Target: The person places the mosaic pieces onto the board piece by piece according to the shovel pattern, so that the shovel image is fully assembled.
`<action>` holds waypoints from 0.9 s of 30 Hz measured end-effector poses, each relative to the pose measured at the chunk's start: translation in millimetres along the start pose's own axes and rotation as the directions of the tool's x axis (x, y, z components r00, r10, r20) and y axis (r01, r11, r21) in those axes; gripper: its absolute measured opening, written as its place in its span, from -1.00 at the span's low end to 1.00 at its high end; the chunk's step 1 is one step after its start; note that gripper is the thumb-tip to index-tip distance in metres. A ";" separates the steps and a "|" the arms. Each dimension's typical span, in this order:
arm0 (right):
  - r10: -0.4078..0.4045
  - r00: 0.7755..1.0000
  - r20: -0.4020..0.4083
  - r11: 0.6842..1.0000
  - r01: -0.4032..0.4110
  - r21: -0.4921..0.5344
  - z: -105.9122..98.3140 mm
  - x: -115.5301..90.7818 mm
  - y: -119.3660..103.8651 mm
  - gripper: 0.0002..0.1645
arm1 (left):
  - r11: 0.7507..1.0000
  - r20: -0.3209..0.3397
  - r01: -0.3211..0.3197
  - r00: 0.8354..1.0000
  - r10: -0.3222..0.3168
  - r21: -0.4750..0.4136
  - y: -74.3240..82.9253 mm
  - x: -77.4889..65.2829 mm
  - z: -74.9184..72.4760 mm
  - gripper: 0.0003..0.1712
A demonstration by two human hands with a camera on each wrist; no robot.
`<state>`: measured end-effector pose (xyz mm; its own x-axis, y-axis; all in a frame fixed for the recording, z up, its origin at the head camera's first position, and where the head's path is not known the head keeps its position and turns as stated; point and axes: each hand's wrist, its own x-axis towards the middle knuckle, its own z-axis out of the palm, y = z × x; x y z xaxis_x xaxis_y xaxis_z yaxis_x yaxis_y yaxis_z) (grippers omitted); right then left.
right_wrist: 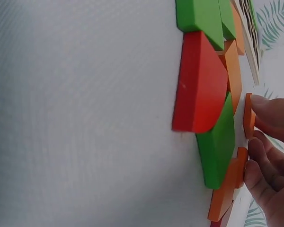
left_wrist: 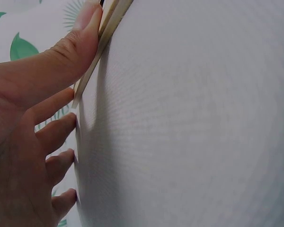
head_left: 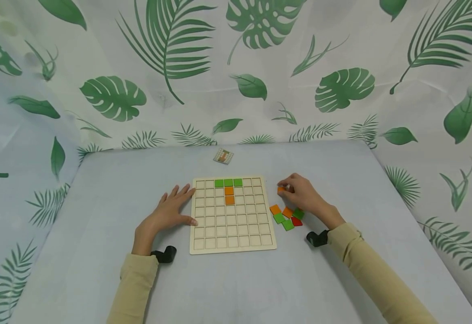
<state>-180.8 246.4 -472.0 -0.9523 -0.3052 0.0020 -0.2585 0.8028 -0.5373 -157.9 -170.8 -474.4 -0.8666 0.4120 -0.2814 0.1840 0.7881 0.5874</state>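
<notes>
A square wooden grid board lies flat on the table. Three green tiles sit in a row in its top cells, with two orange tiles below the middle one. My left hand rests with spread fingers at the board's left edge, its thumb lying over the rim in the left wrist view. To the right of the board, my right hand pinches an orange tile between thumb and fingertips. Just below that hand lie loose orange, green and red tiles; the red one has a rounded corner.
Behind the board lies a small card printed with a grid pattern. The pale table is bounded at the back and sides by a leaf-patterned cloth. A black wrist camera sits at each cuff.
</notes>
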 end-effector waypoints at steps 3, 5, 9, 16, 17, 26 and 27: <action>0.006 1.000 0.004 1.000 -0.006 -0.001 0.2 -0.5 -0.2 -0.69 | 1.000 -0.001 0.003 1.000 -0.003 -0.004 -0.5 0.4 0.2 0.22; 0.016 1.000 0.006 1.000 -0.016 0.002 0.4 -0.9 -0.6 -0.71 | 1.000 -0.002 0.001 1.000 -0.001 -0.007 -0.4 0.3 0.3 0.22; 0.041 0.999 0.011 0.999 -0.042 0.028 0.7 -1.6 -1.6 -0.72 | 1.000 -0.004 -0.005 1.000 0.005 -0.009 0.4 -0.5 0.1 0.23; 0.017 1.000 0.002 0.999 -0.017 0.037 1.2 -2.7 -0.9 -0.72 | 1.000 -0.006 0.002 1.000 -0.002 -0.005 1.2 -0.6 -1.3 0.21; 0.003 1.000 -0.003 0.999 -0.003 0.037 1.1 -2.8 -0.6 -0.71 | 1.000 -0.005 0.003 1.000 -0.003 -0.005 1.4 -0.8 -1.5 0.21; -0.032 0.999 -0.010 0.998 0.032 0.045 -0.3 -3.5 -0.6 -0.77 | 1.000 -0.007 0.004 1.000 -0.004 -0.003 1.7 -1.1 -1.3 0.21; -0.020 1.000 -0.005 0.999 0.021 0.048 -0.4 -3.5 -0.9 -0.77 | 1.000 -0.008 0.004 1.000 -0.004 -0.001 1.9 -1.2 -1.3 0.20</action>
<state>-177.3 246.9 -471.2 -0.9476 -0.3189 0.0173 -0.2699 0.7707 -0.5773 -157.2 -170.4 -472.0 -0.8709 0.4052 -0.2781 0.1800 0.7894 0.5869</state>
